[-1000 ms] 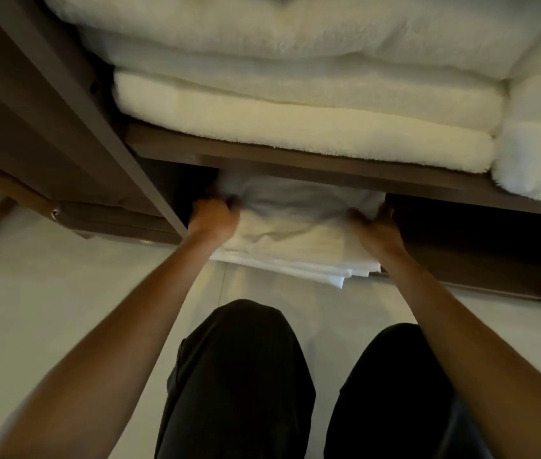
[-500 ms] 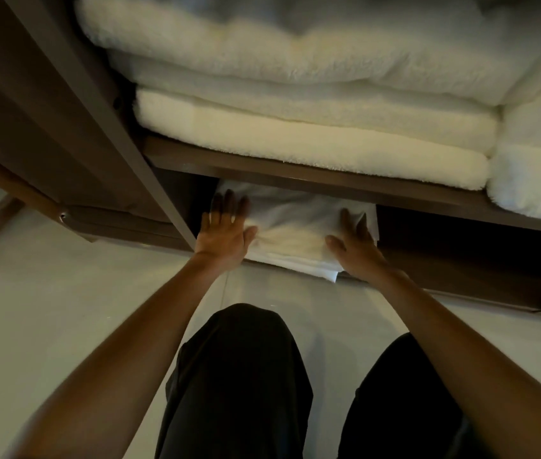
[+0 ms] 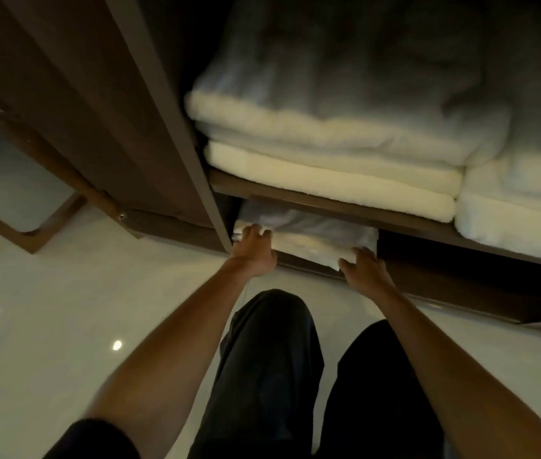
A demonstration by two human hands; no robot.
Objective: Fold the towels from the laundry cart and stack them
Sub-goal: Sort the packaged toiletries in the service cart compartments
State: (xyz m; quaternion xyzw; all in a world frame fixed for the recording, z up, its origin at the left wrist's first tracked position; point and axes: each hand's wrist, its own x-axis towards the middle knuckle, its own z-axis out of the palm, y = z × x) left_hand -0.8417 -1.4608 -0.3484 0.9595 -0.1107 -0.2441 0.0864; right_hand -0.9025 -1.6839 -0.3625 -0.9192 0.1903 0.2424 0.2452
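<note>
Reaching forward on bare outstretched arms, both hands meet the folded towel (image 3: 312,238) that lies in the low compartment of a dark wooden cabinet. The left hand (image 3: 254,251) is set against the towel's near left corner, right beside the cabinet's upright panel (image 3: 163,134). Its fingers point into the opening and are foreshortened, so whether they lie flat or hook over the cloth cannot be told. The right hand (image 3: 363,268) rests at the towel's near right corner with its fingers stretched out and relaxed on the cloth, gripping nothing. The towel is white, thin and flat, with several layers showing at its near edge. It sits toward the left end of the lower shelf (image 3: 428,279), its front edge close to the shelf's lip, and the space to its right is dark. Directly above it runs the upper shelf (image 3: 312,198), a brown board carrying a stack of thick cream towels (image 3: 328,167) with rounded folds facing the front. A second thick stack (image 3: 510,210) sits just beside it on the right, touching it. Higher up the towels fade into shadow. Below the arms, two knees in dark trousers (image 3: 272,359) show over a pale glossy floor (image 3: 47,342) with two small light reflections, and a dark sleeve (image 3: 96,438) shows at the bottom left edge.
</note>
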